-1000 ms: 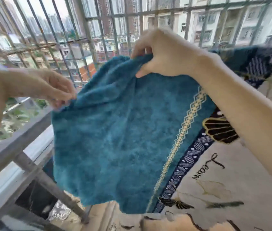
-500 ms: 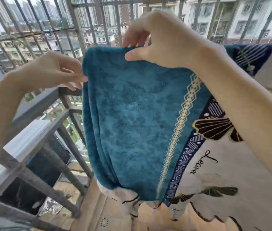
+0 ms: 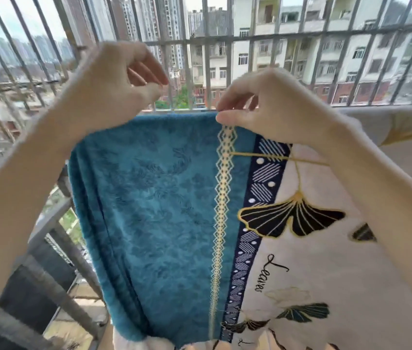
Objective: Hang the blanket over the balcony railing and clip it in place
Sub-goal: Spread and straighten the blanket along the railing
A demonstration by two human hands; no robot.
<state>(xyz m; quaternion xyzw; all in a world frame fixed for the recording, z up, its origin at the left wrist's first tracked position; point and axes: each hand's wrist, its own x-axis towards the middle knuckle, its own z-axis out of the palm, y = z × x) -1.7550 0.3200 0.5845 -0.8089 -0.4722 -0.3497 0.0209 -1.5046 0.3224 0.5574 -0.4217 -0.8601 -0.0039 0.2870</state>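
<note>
The plush blanket [image 3: 154,198], teal at the left with a yellow zigzag stripe, a navy patterned band and a cream field printed with black-and-gold fan-shaped leaves, is draped over the top bar of the grey metal balcony railing [image 3: 48,218]. Its near side hangs down toward the camera; the fold lies along the bar.

Right hand [image 3: 270,109]: narrow pinch. Thumb and forefinger grip the blanket's top fold at the upper end of the zigzag stripe.

Left hand [image 3: 114,87]: raised above the blanket's upper left corner, apart from the fabric. Fingers loosely curled toward the thumb; it appears to hold nothing, though motion blur limits certainty.

A grille of vertical metal bars [image 3: 207,59] rises behind the railing, with pale apartment blocks [image 3: 288,54] beyond it.
</note>
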